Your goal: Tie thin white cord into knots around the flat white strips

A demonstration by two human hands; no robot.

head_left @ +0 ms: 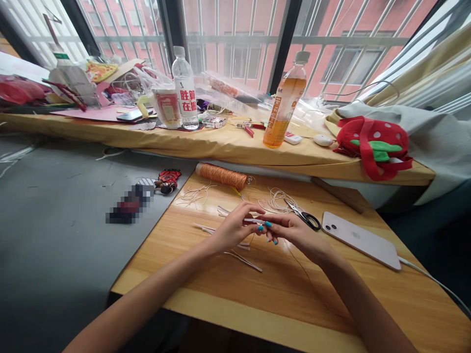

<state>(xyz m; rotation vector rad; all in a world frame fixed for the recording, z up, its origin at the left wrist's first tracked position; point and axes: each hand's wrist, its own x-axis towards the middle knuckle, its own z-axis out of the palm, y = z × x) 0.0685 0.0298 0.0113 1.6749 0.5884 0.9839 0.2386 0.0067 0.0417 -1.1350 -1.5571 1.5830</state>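
Observation:
Above the wooden table, my left hand (235,226) pinches a thin white cord (253,220) between thumb and fingers. Close against it, my right hand (296,231) has its thumb and fingertips closed on the same cord. A fine brownish thread (300,264) trails from the hands over the tabletop. Short cut white cords (245,262) lie under and beside my left hand. Behind the hands are a spool of orange thread (222,175) and a loose tangle of white cord (282,200). Black-handled scissors (311,220) rest just past my right hand. My fingers partly hide the cord.
A pale phone (360,239) with a cable lies on the wooden table (235,304) at the right. On the ledge (235,144) stand a water bottle (186,93) and a tilted bottle of orange drink (285,105). A red strawberry-patterned bag (375,139) sits at its right end.

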